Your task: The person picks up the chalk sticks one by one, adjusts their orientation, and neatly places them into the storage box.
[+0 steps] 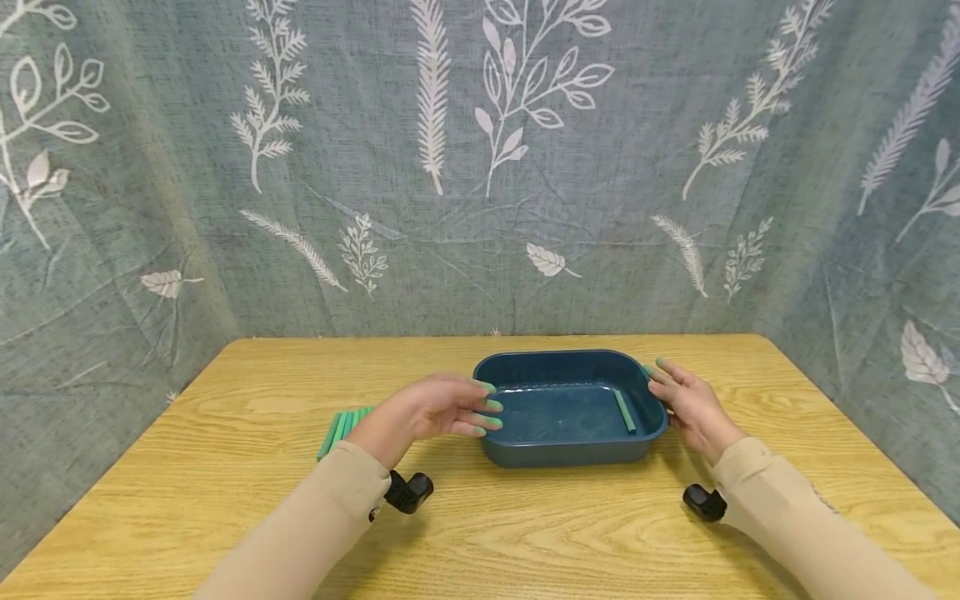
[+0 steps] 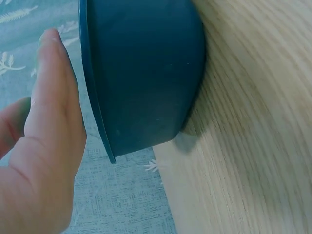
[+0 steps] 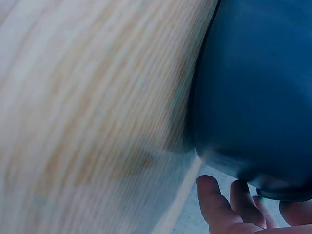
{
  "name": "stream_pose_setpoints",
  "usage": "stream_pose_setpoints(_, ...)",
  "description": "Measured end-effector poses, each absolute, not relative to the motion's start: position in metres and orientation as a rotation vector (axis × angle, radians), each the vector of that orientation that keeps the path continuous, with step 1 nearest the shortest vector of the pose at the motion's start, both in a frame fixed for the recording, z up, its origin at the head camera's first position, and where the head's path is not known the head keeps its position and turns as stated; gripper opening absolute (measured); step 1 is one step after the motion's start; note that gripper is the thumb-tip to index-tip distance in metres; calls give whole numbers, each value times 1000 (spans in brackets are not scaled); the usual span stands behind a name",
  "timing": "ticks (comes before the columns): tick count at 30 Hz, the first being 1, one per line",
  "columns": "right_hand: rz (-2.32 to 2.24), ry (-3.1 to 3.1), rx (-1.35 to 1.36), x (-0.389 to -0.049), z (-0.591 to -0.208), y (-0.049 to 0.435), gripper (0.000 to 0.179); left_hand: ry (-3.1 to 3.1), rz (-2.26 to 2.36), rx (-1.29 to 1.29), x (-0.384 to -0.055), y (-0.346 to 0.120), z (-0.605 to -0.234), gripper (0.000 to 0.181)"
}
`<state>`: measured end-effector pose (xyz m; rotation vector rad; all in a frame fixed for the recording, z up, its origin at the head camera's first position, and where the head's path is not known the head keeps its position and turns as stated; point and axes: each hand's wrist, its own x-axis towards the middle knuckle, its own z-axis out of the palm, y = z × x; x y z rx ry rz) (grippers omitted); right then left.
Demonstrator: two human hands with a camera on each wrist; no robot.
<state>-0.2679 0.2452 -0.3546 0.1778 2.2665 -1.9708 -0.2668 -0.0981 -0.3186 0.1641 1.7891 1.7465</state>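
A dark blue oblong tub (image 1: 558, 421) stands on the table, and a short green stick (image 1: 625, 412) lies inside it near its right end. My left hand (image 1: 442, 406) hovers at the tub's left end, fingers extended and loosely spread over the rim. In the left wrist view a gap shows between the left hand (image 2: 51, 131) and the tub's side (image 2: 146, 73). At the opposite end is my right hand (image 1: 693, 408), its fingertips right at the rim. The right wrist view shows its slightly bent fingers (image 3: 214, 202) beside the tub's end wall (image 3: 253, 97).
Several similar green sticks (image 1: 341, 429) lie in a row on the wooden table (image 1: 525, 533), left of the tub and partly hidden by my left hand. A leaf-patterned curtain (image 1: 375, 167) hangs behind the table and along both sides.
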Motion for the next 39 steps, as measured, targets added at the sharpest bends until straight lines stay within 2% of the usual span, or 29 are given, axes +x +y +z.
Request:
stream_pose_setpoints(12, -1975, 2247, 162, -269, -353, 245, 63, 1844, 1757, 174, -257, -118, -320, 45)
stream_pose_setpoints(19, -1980, 2244, 146, -268, -353, 246, 63, 1861, 1769, 161, -252, -129, -321, 54)
stream_pose_setpoints(39, -1962, 2273, 159, -268, -357, 248, 62, 1931, 1785, 144, -242, -178, -324, 60)
